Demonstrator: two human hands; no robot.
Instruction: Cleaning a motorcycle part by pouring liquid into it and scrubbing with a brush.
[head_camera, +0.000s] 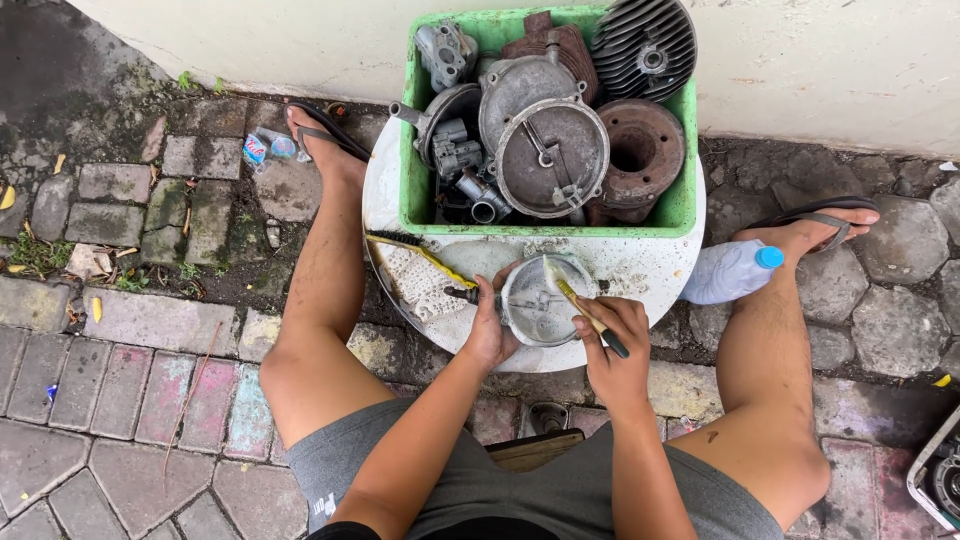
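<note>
My left hand (489, 325) grips the edge of a round grey metal engine cover (535, 305), holding it over a white round basin (640, 270). My right hand (612, 345) holds a paintbrush (585, 312) with a yellow and black handle, its bristles resting inside the cover. A second brush with a yellow handle (425, 255) lies in the basin to the left, beside a white lacy rag (415, 285).
A green plastic crate (545, 215) full of grey and rusty engine parts sits across the far side of the basin. A plastic bottle with a blue cap (730, 272) lies by my right foot. Mossy paving stones surround me; a wall stands behind the crate.
</note>
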